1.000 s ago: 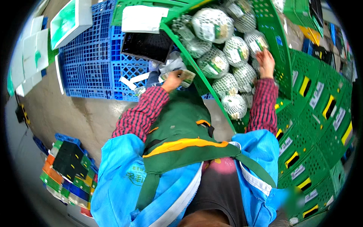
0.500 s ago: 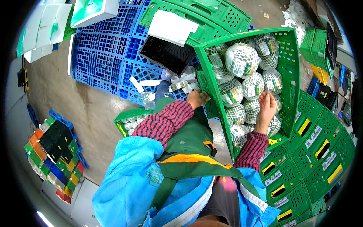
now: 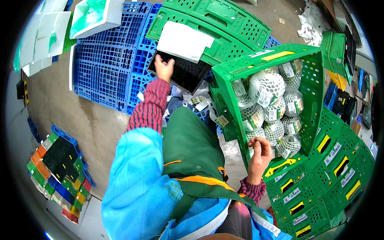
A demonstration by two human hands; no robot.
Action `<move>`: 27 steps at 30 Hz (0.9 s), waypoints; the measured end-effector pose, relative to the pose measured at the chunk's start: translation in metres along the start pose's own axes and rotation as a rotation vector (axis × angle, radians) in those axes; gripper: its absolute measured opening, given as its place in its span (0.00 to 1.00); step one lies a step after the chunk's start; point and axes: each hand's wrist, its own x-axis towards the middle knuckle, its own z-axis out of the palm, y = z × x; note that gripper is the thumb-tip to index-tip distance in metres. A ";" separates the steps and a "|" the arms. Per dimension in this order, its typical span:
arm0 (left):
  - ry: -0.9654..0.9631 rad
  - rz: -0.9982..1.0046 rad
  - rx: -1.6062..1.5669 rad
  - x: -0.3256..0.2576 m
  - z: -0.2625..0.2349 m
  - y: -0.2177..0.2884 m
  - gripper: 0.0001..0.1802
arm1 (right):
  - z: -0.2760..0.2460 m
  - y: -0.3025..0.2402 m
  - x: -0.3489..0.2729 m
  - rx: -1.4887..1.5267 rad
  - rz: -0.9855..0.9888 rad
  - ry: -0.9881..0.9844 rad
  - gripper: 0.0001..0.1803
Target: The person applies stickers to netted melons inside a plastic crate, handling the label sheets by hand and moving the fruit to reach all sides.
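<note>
Both apart: left hand [image 3: 164, 69] over black crate [image 3: 189, 77], right hand [image 3: 259, 159] half-curled.

The crate [image 3: 244, 64] is green with yellow patches, the nets [image 3: 267, 82] white, their labels [image 3: 265, 99] white and, blurred as they are, seemingly green, the sleeves [image 3: 154, 100] checked red and black, the jacket [image 3: 136, 172] blue, the apron [image 3: 196, 140] green with orange trim, and the tray [image 3: 194, 74] black.
</note>
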 end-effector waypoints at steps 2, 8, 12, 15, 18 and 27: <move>0.037 -0.032 0.179 0.061 -0.014 -0.036 0.57 | 0.011 0.002 -0.006 -0.034 -0.020 -0.020 0.05; -0.427 -0.106 0.277 0.115 -0.012 -0.020 0.22 | 0.038 0.006 -0.016 -0.086 -0.087 0.190 0.05; -0.529 -0.055 0.155 0.108 -0.009 -0.059 0.25 | 0.053 -0.004 -0.025 -0.059 -0.060 0.160 0.05; -0.539 0.034 0.283 0.090 -0.006 -0.061 0.38 | 0.076 -0.007 -0.024 -0.054 -0.099 0.080 0.05; -0.453 0.025 0.382 0.079 0.017 -0.068 0.43 | 0.094 0.000 -0.029 -0.013 -0.097 0.022 0.05; -0.736 0.061 0.436 0.055 0.044 -0.099 0.30 | 0.143 0.076 -0.042 -0.057 0.171 -0.147 0.05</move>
